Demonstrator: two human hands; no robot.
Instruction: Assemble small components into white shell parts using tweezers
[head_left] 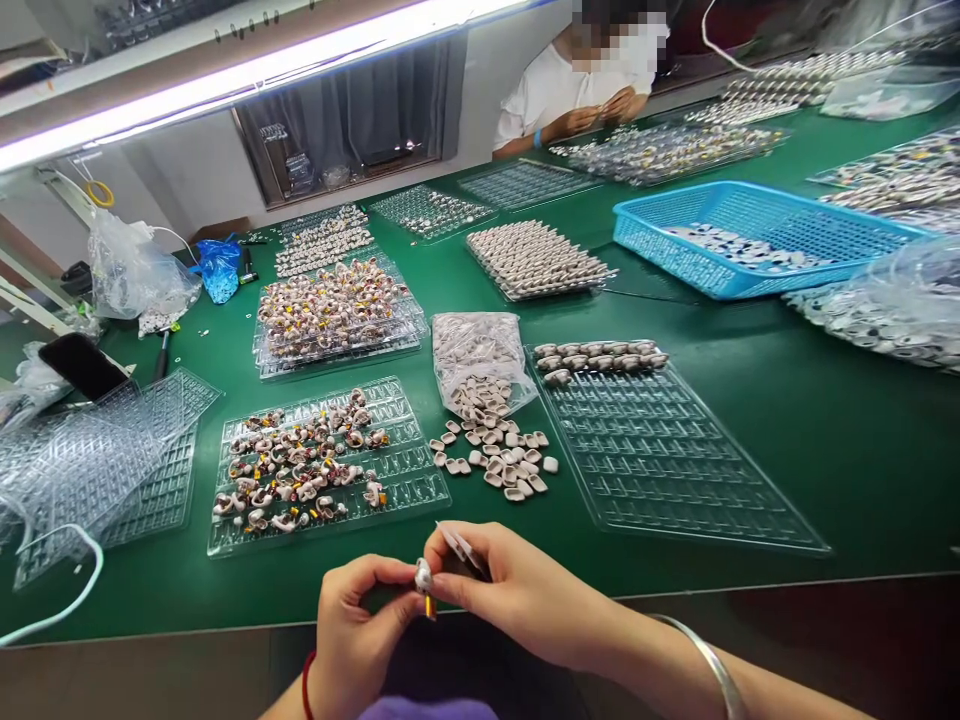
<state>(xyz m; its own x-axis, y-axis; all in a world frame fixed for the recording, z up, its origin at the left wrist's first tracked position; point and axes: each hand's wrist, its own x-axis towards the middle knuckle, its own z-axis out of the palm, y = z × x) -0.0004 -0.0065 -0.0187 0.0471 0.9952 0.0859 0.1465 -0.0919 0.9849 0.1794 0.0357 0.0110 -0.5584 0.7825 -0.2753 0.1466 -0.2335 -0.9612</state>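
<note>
At the table's front edge, my left hand (356, 615) pinches a small white earbud part (423, 575) between thumb and fingers. An orange-gold strip hangs from its underside. My right hand (517, 590) is closed around a pair of tweezers (459, 545) whose tips point up and away. The thumb and forefinger of that hand also meet the earbud part from the right. Just beyond my hands lie loose beige shells (514, 465), spilling from a clear bag (478, 345). To the left, a clear tray (420, 490) carries similar parts with orange strips.
On the right lies a clear tray (697, 470) with beige pieces along its far rows. Farther back are stacked filled trays (330, 310), a beige-filled tray (532, 260) and a blue basket (739, 280). A phone (86, 365) leans at left. Another person (577, 90) works across the table.
</note>
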